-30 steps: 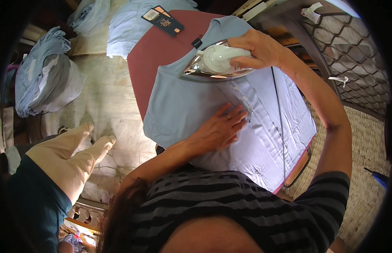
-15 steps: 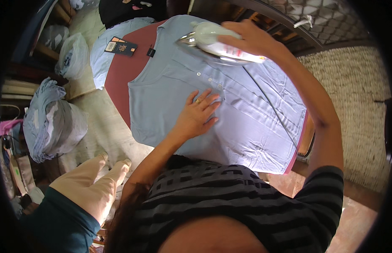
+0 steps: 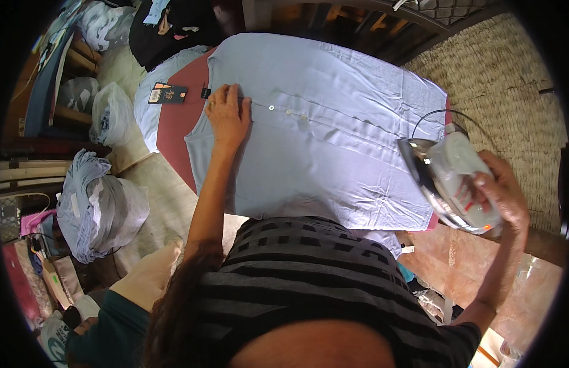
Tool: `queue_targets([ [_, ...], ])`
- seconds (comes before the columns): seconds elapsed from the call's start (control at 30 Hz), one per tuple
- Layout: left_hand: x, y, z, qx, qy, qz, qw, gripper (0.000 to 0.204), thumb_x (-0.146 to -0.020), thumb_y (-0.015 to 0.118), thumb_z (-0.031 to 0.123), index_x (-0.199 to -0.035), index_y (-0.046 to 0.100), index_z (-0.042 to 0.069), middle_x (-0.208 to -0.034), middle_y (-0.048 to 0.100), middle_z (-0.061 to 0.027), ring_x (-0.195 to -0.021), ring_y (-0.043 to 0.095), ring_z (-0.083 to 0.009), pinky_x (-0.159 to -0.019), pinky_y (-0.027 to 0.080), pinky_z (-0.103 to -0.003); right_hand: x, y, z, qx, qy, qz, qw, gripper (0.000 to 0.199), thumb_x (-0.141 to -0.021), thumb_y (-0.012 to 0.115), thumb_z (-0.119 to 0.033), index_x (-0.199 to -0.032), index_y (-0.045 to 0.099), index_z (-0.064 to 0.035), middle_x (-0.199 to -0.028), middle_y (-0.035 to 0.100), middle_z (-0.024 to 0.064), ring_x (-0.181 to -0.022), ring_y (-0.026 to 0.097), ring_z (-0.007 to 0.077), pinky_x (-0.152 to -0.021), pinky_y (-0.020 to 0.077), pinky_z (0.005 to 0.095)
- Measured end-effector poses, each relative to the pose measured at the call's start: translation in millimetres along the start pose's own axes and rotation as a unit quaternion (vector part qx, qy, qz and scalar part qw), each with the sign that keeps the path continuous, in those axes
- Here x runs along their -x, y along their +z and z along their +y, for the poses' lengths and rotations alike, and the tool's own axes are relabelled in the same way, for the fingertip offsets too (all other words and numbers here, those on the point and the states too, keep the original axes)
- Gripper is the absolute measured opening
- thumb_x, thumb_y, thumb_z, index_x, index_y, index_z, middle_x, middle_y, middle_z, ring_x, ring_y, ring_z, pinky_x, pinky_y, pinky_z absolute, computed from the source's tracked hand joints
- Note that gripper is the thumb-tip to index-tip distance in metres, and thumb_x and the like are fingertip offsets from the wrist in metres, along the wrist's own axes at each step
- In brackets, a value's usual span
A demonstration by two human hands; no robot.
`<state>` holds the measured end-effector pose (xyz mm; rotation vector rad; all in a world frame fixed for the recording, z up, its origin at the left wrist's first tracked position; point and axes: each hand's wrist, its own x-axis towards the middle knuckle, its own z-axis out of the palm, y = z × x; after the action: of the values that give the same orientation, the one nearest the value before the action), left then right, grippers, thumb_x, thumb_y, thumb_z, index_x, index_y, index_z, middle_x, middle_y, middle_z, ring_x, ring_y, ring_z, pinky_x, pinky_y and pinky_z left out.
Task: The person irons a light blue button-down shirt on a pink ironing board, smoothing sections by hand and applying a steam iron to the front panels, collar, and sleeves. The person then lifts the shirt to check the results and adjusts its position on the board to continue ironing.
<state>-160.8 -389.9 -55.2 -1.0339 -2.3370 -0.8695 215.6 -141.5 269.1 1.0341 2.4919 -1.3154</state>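
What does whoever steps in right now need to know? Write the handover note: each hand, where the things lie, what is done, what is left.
Left hand: flat on the light blue shirt, near the collar end beside the button placket, holding the cloth down.
Right hand: gripping the iron, lifted clear of the shirt at the right end of the red ironing board, soleplate tilted up, cord trailing behind.
Shirt: spread front-up along the board.
Done: the upper part looks fairly smooth.
Left: creases show in the lower right part, near the iron; it has to come back down on the cloth there.
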Motion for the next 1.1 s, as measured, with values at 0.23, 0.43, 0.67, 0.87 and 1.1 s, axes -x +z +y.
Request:
queue_targets([
  [0.23,-23.0,2.7,-4.0,-0.022,-0.067,-0.026,0.997,0.033,-0.081,0.075,0.035,-0.090,0.066,0.004,-0.087,0.064,-0.0111,-0.080,0.058,-0.0304,-0.070,0.046,-0.042,-77.8,117.7,26.5,-0.097,0.000,0.014,0.995,0.028,-0.097,0.061,-0.030,-0.094,0.061,-0.0023,-0.063,0.053,0.0004,-0.052,0.049,0.0077,-0.047,0.0384,0.0274],
  [0.43,-21.3,10.4,-9.4,0.083,-0.083,0.002,0.993,0.022,-0.081,0.076,0.024,-0.084,0.062,0.007,-0.075,0.061,-0.0054,-0.072,0.055,-0.0268,-0.065,0.043,-0.041,-156.9,124.2,49.6,0.148,-0.174,0.033,0.973,0.031,-0.095,0.062,-0.032,-0.094,0.061,-0.0013,-0.064,0.061,0.0124,-0.055,0.062,0.0198,-0.055,0.0478,0.0339],
  [0.67,-18.2,14.1,-7.0,0.229,-0.199,0.059,0.951,0.018,-0.082,0.074,0.012,-0.082,0.058,0.003,-0.069,0.058,-0.0064,-0.062,0.055,-0.0193,-0.060,0.044,-0.032,-206.6,111.7,45.3,0.309,-0.284,0.041,0.907,0.043,-0.086,0.069,-0.048,-0.094,0.064,-0.0058,-0.074,0.069,0.0166,-0.067,0.069,0.0335,-0.061,0.0533,0.0392],
  [0.87,-20.5,16.5,-15.8,0.231,-0.210,0.047,0.949,0.017,-0.081,0.074,0.012,-0.084,0.059,0.003,-0.070,0.059,-0.0046,-0.065,0.055,-0.0147,-0.064,0.045,-0.029,-243.8,130.9,14.4,0.285,-0.333,0.038,0.898,0.051,-0.088,0.063,-0.056,-0.089,0.064,-0.0055,-0.062,0.066,0.0133,-0.063,0.069,0.0331,-0.060,0.0544,0.0409],
  [1.1,-20.2,16.6,-17.4,0.215,-0.207,0.053,0.953,0.016,-0.080,0.074,0.012,-0.084,0.063,0.002,-0.072,0.063,-0.0048,-0.066,0.057,-0.0144,-0.065,0.047,-0.028,-266.8,139.1,-1.5,0.297,-0.406,0.056,0.863,0.051,-0.087,0.066,-0.054,-0.091,0.063,-0.0036,-0.068,0.065,0.0197,-0.062,0.065,0.0370,-0.056,0.0504,0.0416],
])
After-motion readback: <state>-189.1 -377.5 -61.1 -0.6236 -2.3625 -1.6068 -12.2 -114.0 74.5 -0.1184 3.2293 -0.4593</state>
